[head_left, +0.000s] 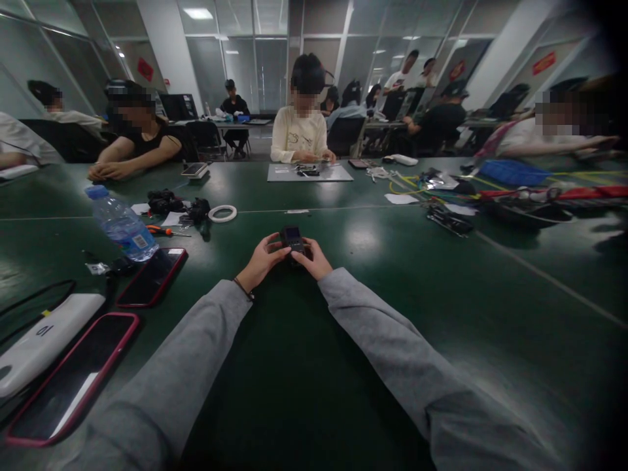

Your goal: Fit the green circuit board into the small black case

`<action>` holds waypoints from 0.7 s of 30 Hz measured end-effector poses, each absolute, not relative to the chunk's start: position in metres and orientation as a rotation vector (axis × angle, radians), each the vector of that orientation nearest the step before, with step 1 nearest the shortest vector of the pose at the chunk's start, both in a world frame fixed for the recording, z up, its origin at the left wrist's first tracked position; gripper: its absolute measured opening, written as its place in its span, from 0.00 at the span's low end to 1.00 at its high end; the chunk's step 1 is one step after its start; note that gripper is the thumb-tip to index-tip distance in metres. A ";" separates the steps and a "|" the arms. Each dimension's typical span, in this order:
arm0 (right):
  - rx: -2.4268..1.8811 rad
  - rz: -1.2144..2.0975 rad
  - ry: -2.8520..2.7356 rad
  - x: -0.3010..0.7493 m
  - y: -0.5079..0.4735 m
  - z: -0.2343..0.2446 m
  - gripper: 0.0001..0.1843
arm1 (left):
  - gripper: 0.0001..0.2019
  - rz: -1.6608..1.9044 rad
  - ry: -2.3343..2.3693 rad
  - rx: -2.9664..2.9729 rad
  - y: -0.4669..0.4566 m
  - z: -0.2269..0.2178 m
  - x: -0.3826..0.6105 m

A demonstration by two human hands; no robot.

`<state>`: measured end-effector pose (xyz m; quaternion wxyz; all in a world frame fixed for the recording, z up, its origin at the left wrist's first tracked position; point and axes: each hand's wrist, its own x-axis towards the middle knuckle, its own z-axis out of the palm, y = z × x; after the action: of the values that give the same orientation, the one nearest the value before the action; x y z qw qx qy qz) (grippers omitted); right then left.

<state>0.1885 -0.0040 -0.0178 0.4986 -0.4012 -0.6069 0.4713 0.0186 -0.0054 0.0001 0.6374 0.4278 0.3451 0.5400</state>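
A small black handheld device (293,237) with a little dark screen and what look like buttons below it is held near the middle of the green table (353,314). My left hand (262,260) closes around its left side, thumb over the lower front. On the other side, my right hand (315,259) grips its right edge, the thumb also reaching across the lower front. Both thumbs nearly meet. The device's back and underside are hidden, so whether it touches the table cannot be told.
At left are a water bottle (120,222), two phones (152,278) in red and pink cases, a white power bank (49,340), an orange screwdriver (167,231) and a tape roll (222,213). Cables and a blue tray (513,173) lie at right. A co-worker (299,134) sits opposite.
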 end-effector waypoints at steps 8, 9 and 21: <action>-1.089 0.820 -1.544 0.186 -0.008 -0.020 0.37 | 0.23 1.222 0.728 1.002 -0.005 -0.003 0.019; -1.096 0.853 -1.512 0.187 -0.007 -0.020 0.36 | 0.22 1.222 0.725 0.987 -0.005 -0.003 0.019; -1.150 1.061 -1.248 0.195 0.000 -0.025 0.36 | 0.25 1.232 0.795 1.058 -0.014 0.002 0.021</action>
<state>0.1954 0.0002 -0.0247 0.5398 -0.4836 -0.5251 0.4461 0.0205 -0.0136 0.0025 0.6185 0.4597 0.3454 0.5357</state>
